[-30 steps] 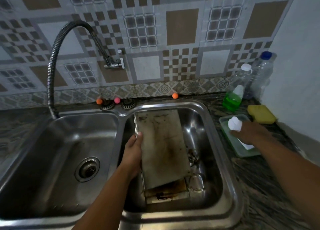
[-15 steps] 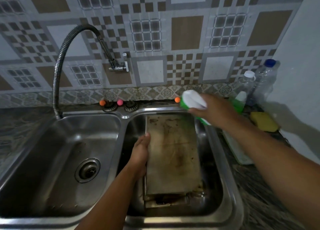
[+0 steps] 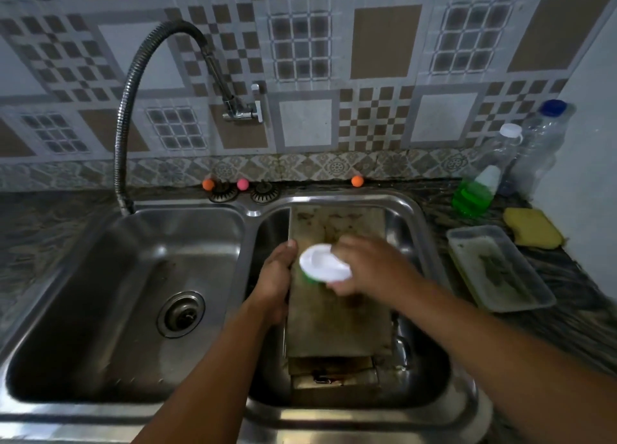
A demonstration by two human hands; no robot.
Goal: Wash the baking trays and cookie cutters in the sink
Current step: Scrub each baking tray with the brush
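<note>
The right hand point(image 3: 374, 270) has come down from the far rim of the sink and now sits over the middle of the baking tray point(image 3: 337, 313), its fingers curled round a white-and-green scrubber point(image 3: 322, 268) that is held against the tray's stained surface. The left hand point(image 3: 275, 283) stays where it was, on the tray's left edge, thumb on top and fingers wrapped under the rim (only the thumb and the back of the hand show).

The tray lies lengthwise in the right basin of the double sink point(image 3: 253, 210), its far end propped against the far wall of the basin, its near end over a second, darker tray point(image 3: 334, 372) lying beneath it. The left basin holds only its drain point(image 3: 181, 314).

On the counter to the right stand a clear plastic dish point(image 3: 500, 270), a yellow sponge point(image 3: 533, 228) just beyond it, a bottle of green liquid point(image 3: 474, 195), and two clear bottles point(image 3: 541, 143) against the wall. A flexible tap point(image 3: 133, 103) arches over the left basin from the tiled wall.
</note>
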